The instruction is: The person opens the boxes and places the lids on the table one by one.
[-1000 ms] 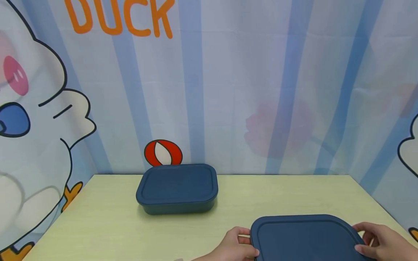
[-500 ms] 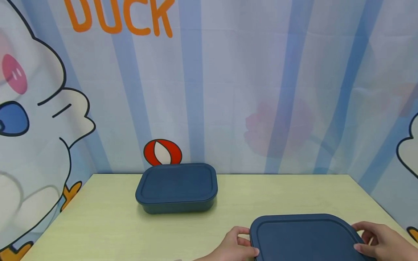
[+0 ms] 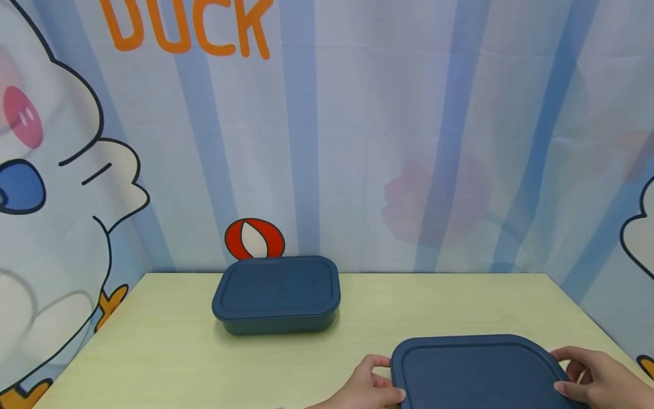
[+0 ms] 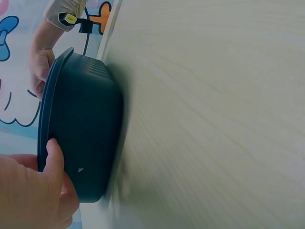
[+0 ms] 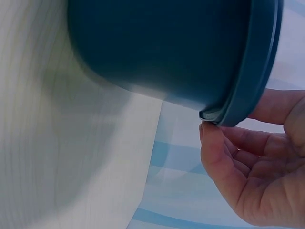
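Observation:
A dark blue rectangular food container [image 3: 480,372] with a lid is at the front right of the table, its near part cut off by the head view's lower edge. My left hand [image 3: 365,386] grips its left end, with the thumb [image 4: 55,157] along the rim in the left wrist view. At the opposite end, my right hand [image 3: 595,378] pinches the rim, and the right wrist view shows fingertips right at the lid's edge [image 5: 262,62]. Below the rim, the container's wall [image 4: 86,124] is close over the table.
Another dark blue lidded container [image 3: 278,289] stands at the back left of the pale wooden table [image 3: 168,352]. A striped cartoon curtain [image 3: 352,142] rises behind the table and along both sides.

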Demonstrator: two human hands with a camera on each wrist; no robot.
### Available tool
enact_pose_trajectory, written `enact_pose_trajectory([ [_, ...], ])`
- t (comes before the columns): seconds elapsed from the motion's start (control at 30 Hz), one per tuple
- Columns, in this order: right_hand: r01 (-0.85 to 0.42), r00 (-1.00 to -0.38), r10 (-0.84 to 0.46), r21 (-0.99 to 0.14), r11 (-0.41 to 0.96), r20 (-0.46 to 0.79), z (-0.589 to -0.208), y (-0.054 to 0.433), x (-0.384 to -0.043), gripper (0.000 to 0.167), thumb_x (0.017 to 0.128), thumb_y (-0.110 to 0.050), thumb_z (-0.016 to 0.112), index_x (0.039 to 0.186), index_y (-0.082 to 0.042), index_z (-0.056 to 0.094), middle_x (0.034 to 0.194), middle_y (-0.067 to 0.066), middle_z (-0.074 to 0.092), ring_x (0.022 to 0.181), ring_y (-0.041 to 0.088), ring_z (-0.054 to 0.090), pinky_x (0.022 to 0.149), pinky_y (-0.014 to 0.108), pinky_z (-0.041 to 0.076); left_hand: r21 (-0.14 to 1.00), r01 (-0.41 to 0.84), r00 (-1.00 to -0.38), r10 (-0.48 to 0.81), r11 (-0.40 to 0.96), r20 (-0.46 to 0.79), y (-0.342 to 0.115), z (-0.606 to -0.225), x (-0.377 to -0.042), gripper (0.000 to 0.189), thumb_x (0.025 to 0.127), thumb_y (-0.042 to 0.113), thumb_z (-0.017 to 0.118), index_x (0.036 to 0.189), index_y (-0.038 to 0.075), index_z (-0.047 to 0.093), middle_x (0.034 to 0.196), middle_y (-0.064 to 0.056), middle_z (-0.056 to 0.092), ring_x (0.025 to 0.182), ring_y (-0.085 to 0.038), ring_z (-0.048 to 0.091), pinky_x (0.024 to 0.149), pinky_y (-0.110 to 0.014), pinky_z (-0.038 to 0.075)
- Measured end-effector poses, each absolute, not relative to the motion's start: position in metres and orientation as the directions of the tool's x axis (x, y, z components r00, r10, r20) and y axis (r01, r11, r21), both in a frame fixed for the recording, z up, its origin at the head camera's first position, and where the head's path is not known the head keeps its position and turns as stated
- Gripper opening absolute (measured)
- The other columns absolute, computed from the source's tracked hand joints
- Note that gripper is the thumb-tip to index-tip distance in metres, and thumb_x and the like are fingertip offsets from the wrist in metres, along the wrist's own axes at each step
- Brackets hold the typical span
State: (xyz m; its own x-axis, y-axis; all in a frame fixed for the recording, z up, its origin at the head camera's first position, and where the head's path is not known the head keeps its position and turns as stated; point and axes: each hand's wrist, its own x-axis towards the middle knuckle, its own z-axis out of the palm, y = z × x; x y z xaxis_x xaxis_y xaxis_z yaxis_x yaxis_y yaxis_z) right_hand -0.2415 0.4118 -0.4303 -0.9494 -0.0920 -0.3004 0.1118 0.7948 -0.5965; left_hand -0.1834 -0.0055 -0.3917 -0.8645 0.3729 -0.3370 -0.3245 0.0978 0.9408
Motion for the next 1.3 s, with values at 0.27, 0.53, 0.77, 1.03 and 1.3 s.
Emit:
enact_pose_trajectory([
  [0.27, 0.115, -0.952, -0.076, -0.577, 0.809, -0.295, -0.428, 0.409, -0.238, 0.058, 0.081, -0.016, 0.070, 0.123, 0.015, 0.043, 0.077, 0.007, 0.052, 0.066, 0.023, 0.052, 0.062, 0.035, 0.044, 0.938, -0.330, -0.856, 0.386, 0.107, -0.345, -0.006, -0.392, -0.183, 0.036, 0.087, 0.006, 0.060, 0.119, 0.006, 0.044, 0.086, -0.009, 0.058, 0.072, -0.015, 0.057, 0.074, -0.032, 0.051],
  [0.53, 0.121, -0.953, -0.064, -0.567, 0.815, -0.296, -0.428, 0.410, -0.239, 0.060, 0.081, -0.018, 0.070, 0.124, 0.015, 0.043, 0.078, 0.006, 0.052, 0.067, 0.023, 0.052, 0.063, 0.035, 0.045, 0.933, -0.337, -0.846, 0.394, 0.126, -0.359, -0.007, -0.393, -0.184, 0.037, 0.088, 0.009, 0.062, 0.119, 0.007, 0.044, 0.087, -0.008, 0.058, 0.073, -0.015, 0.057, 0.074, -0.031, 0.050],
  [0.77, 0.110, -0.953, -0.074, -0.566, 0.817, -0.292, -0.403, 0.391, -0.223, 0.056, 0.082, -0.013, 0.068, 0.121, 0.017, 0.042, 0.077, 0.007, 0.050, 0.066, 0.023, 0.051, 0.063, 0.035, 0.044, 0.934, -0.341, -0.845, 0.400, 0.107, -0.355, -0.007, -0.395, -0.184, 0.038, 0.088, 0.008, 0.062, 0.120, 0.007, 0.043, 0.088, -0.009, 0.059, 0.074, -0.016, 0.058, 0.074, -0.032, 0.051],
  [1.03, 0.074, -0.956, -0.103, -0.562, 0.824, -0.276, -0.373, 0.364, -0.207, 0.045, 0.087, -0.005, 0.062, 0.116, 0.022, 0.042, 0.076, 0.004, 0.048, 0.067, 0.021, 0.048, 0.063, 0.035, 0.043, 0.933, -0.348, -0.843, 0.403, 0.097, -0.356, -0.007, -0.396, -0.182, 0.037, 0.088, 0.008, 0.061, 0.120, 0.007, 0.042, 0.087, -0.008, 0.060, 0.073, -0.015, 0.058, 0.073, -0.031, 0.050],
  [1.3, 0.050, -0.960, -0.129, -0.605, 0.795, -0.249, -0.374, 0.370, -0.209, 0.044, 0.088, -0.006, 0.060, 0.117, 0.021, 0.041, 0.074, 0.004, 0.047, 0.065, 0.021, 0.048, 0.060, 0.036, 0.042, 0.935, -0.345, -0.845, 0.405, 0.085, -0.348, -0.006, -0.395, -0.182, 0.035, 0.088, 0.007, 0.059, 0.119, 0.008, 0.042, 0.086, -0.008, 0.061, 0.072, -0.014, 0.058, 0.072, -0.030, 0.050],
])
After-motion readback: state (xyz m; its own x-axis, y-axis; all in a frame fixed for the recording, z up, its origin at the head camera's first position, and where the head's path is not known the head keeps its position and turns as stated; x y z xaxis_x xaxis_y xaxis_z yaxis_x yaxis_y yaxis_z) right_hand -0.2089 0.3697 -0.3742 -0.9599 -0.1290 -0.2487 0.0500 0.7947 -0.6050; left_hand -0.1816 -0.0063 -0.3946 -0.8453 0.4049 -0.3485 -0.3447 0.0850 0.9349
